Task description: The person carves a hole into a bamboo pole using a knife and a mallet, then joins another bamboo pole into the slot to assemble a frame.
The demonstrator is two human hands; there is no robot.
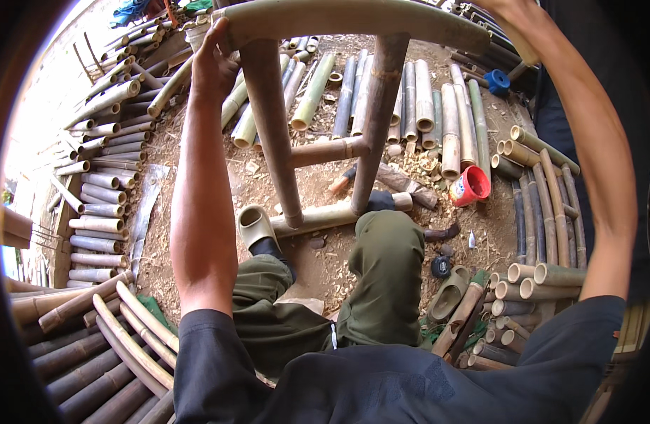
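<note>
A bamboo frame (318, 154) stands up in front of me, with a thick top pole, two uprights joined by a short crosspiece, and a bottom pole (318, 219) on the ground. My left hand (215, 63) is closed round the left end of the top pole. My right arm reaches up along the right side. Only part of my right hand (505, 7) shows at the upper edge, near the frame's right end, and its fingers are hidden. My left foot in a tan clog (254, 225) and my right foot in a dark sock are against the bottom pole.
Cut bamboo tubes (314, 92) lie in rows beyond the frame, with stacks (102, 226) on the left and more (529, 290) at right. A red bucket (470, 186), a tape measure (441, 266), a loose clog (449, 293) and wood shavings lie on the dirt.
</note>
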